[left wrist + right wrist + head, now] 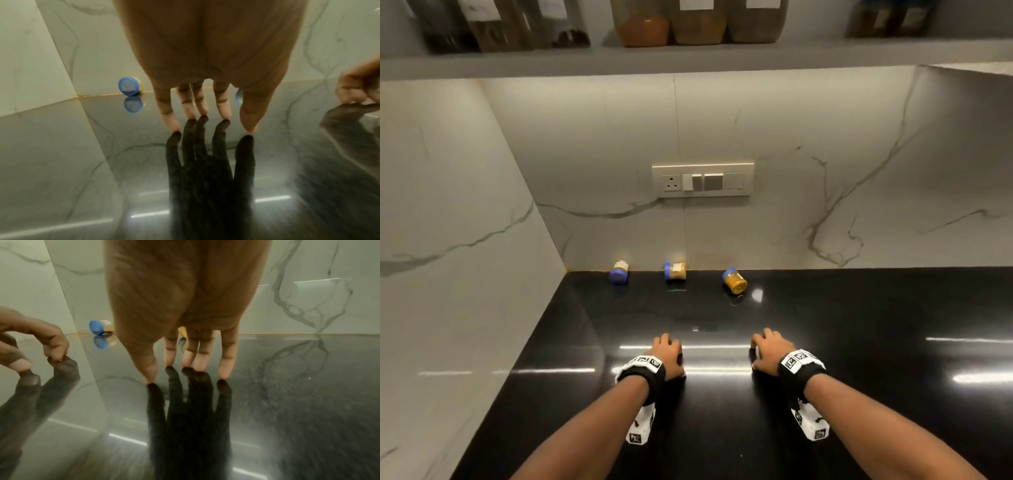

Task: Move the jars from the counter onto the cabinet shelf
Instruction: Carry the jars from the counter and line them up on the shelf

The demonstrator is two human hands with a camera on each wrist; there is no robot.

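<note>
Three small jars with blue lids lie on their sides at the back of the black counter [859, 377], against the marble wall: a left jar [619, 272], a middle jar [675, 271] and a right jar [735, 281] with yellow contents. My left hand [666, 354] and right hand [768, 351] rest side by side on the counter, well in front of the jars, holding nothing. In the left wrist view my left hand's fingertips [225, 114] touch the glossy surface, with the left jar [128, 85] beyond them. The right wrist view shows my right hand's fingertips [225, 373] touching it too, and one jar [99, 327] near the wall corner.
A grey shelf [688, 58] runs overhead, carrying several large labelled containers [698, 24]. A switch and socket plate [702, 180] sits on the back wall. A marble side wall [448, 240] closes off the counter on the left. The counter stretches away to the right.
</note>
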